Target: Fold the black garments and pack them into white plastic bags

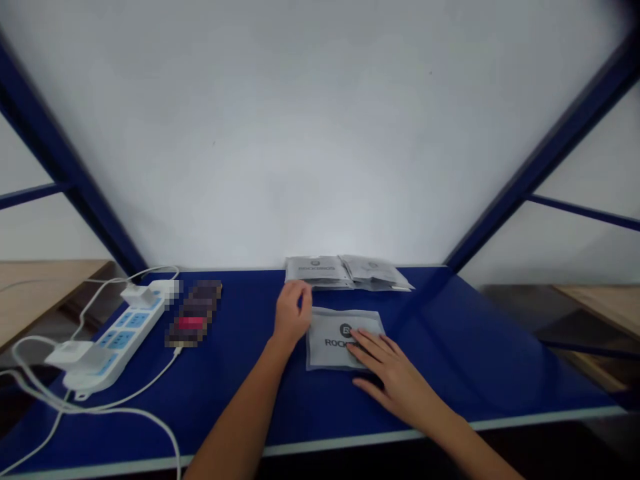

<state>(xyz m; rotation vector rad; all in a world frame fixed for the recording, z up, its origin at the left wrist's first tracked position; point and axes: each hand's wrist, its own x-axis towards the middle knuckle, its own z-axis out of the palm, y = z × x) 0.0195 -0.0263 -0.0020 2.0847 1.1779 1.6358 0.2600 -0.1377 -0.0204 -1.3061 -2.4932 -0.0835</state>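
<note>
A flat, pale grey translucent pouch (320,359) printed with a round logo and dark lettering lies on the blue table before me. My right hand (393,377) rests on the right part of this pouch, fingers spread and covering some of the lettering. Beside the pouch's upper left corner is my left hand (293,312), its fingers curled in towards the thumb. What those fingers hold, if anything, is hidden. Just beyond, similar printed pouches lie in two side-by-side piles, a left pile (320,270) and a right pile (377,272).
At the left, a white power strip (127,337) has chargers plugged in, with white cables (145,393) looping over the table (225,387). A phone (195,313), blurred by pixels, lies beside it on a cable. A pale wall (320,133) and blue frame bars (500,213) enclose the table.
</note>
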